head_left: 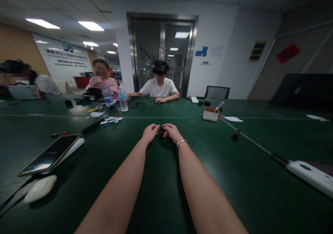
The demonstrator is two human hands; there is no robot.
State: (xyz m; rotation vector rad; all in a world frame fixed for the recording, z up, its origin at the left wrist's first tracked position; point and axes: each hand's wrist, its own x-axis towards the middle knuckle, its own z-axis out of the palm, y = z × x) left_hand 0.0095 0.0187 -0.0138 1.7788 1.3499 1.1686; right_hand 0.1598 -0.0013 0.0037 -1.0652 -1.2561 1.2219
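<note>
Both my arms stretch forward over the dark green table (pixel 161 178). Near the middle of it, my left hand (pixel 150 133) and my right hand (pixel 171 131) face each other with a small gap between them. A small black object (pixel 161 128) sits between the fingertips of both hands, and the fingers of each are curled closed around its ends. What it is cannot be made out. A silver bracelet circles my right wrist.
A phone (pixel 52 154) and a white rounded object (pixel 41 189) lie at left. Two bottles (pixel 123 99) stand beyond. A small box (pixel 211 114), a cable and a white power strip (pixel 310 173) are at right. People sit across the table.
</note>
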